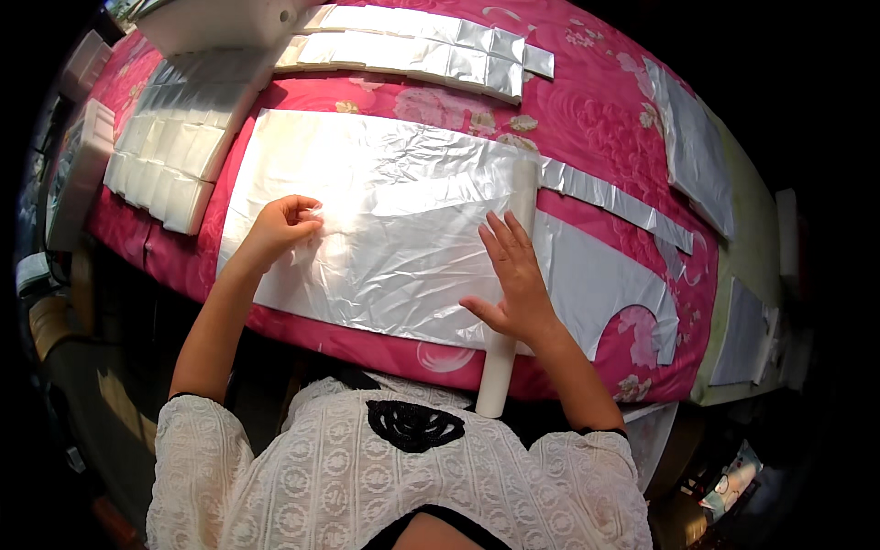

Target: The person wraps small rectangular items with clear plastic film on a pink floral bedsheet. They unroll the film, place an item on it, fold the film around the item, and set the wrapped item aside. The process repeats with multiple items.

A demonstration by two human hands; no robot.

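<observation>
A large wrinkled silvery-white sheet [403, 211] lies flat before me, with a smooth strip running across it. My left hand [282, 229] is over its left part, thumb and fingers pinched together. A small pale bit shows at those fingertips, but glare hides what it is. My right hand [515, 280] has its fingers stretched out, at a long white tube or roll [500, 371]. The roll crosses the sheet's right part and its near end sticks out past the table edge. Whether the palm presses on the roll or hovers, I cannot tell.
A pink flowered cloth [587, 92] covers the table. Rows of white and silvery packets [403, 46] lie at the back, more packets [170, 147] at the left by a white box [215, 23]. Cut silvery strips [623, 206] and folded silvery sheets [692, 147] lie to the right.
</observation>
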